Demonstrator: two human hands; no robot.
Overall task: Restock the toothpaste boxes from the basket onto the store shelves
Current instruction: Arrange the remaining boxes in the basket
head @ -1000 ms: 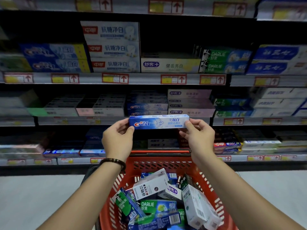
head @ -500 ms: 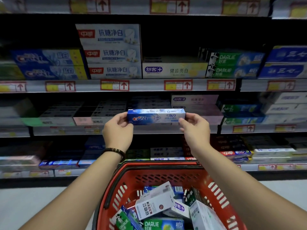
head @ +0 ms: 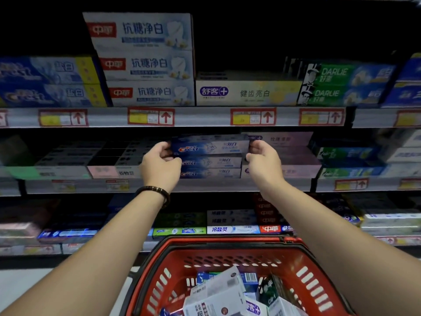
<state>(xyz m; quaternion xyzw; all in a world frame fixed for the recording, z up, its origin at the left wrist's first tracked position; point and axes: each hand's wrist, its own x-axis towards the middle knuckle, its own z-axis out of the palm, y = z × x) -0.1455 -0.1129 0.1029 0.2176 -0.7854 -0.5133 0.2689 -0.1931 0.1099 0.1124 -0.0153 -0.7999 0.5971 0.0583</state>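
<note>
the left hand (head: 159,160) and right hand (head: 264,158) pinch the blue crest toothpaste box (head: 211,145) by its 2 short ends, level and label out, likely so it lands square on the 2 matching crest boxes (head: 211,167) stacked on the middle shelf (head: 205,184). more mixed boxes (head: 216,293) wait in the red basket (head: 227,241), near and below.

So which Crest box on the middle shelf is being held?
The top box, gripped at its ends by left hand and right hand; two others lie beneath.
</note>
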